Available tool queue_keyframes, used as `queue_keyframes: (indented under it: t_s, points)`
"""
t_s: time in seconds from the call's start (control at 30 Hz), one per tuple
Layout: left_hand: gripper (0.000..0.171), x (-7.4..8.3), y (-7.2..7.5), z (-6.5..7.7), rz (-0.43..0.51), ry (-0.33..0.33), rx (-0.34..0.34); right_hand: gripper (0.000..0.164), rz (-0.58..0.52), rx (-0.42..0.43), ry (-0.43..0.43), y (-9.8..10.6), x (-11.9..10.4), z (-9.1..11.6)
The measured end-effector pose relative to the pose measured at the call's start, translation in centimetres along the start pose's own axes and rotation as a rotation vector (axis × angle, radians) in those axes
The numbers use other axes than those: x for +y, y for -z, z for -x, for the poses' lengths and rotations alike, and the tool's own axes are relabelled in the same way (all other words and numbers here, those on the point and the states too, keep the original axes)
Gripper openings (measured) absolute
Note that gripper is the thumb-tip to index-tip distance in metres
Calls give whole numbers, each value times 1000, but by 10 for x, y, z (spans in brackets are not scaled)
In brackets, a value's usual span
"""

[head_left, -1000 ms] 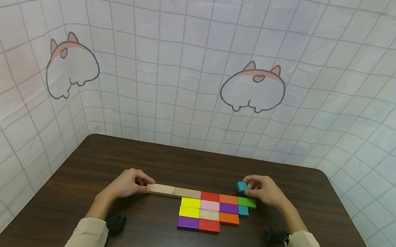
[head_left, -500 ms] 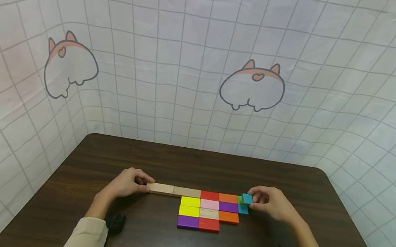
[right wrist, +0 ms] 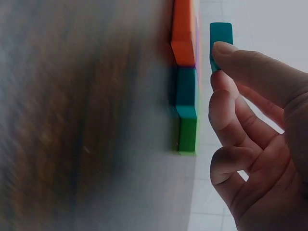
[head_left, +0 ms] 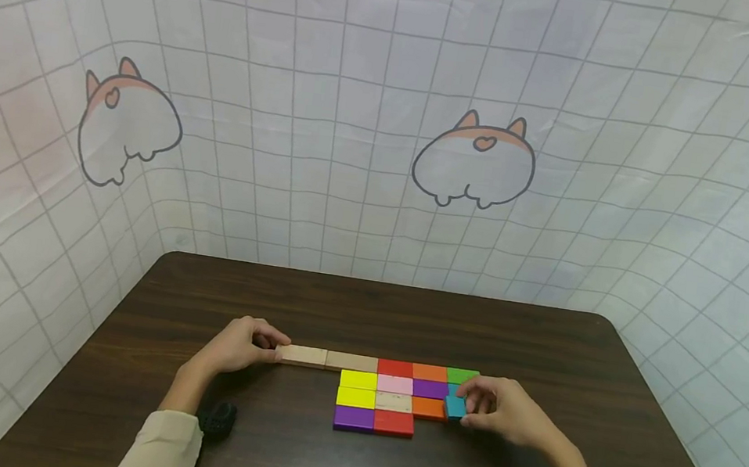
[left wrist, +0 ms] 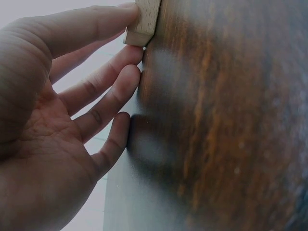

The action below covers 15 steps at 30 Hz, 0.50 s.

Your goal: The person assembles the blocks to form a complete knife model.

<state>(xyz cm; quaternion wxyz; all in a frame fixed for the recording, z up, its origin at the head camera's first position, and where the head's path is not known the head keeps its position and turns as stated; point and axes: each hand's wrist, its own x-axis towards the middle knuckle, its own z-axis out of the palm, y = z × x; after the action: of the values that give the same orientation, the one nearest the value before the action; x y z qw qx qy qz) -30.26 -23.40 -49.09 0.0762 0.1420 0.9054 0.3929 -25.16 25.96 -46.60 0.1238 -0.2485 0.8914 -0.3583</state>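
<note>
Coloured and plain wooden blocks lie flat in touching rows on the table. At the left end of the far row, my left hand (head_left: 237, 346) pinches a plain wooden block (head_left: 303, 355) between thumb and fingers; the thumb shows on its side in the left wrist view. My right hand (head_left: 513, 411) holds a teal block (head_left: 454, 408) by thumb and forefinger at the layout's right side. In the right wrist view this held block (right wrist: 221, 32) is raised clear of the lying ones. Another teal block (right wrist: 186, 91) lies between the orange block (right wrist: 183, 45) and the green block (right wrist: 188, 134).
Yellow blocks (head_left: 356, 397), a pink block (head_left: 395, 384), purple blocks (head_left: 353, 418) and red blocks (head_left: 394, 423) fill the other rows. The dark wooden table (head_left: 364, 311) ends at a white gridded curtain (head_left: 330, 141) printed with cartoon animals.
My right hand has carried the teal block from behind the green block, over the right end of the far row, and nearer to me. The left hand stays in place.
</note>
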Motion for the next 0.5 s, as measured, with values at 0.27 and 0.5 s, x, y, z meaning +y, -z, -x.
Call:
queue_keyframes:
  t_s: [0.27,0.5]
  points:
    - [20,-1,0,0,1,2,1,27,-43,-54,-16,-13,-6,-1]
    - [20,2,1,1,2,1,0,27,-68,-85,-5,-21,-8,-2]
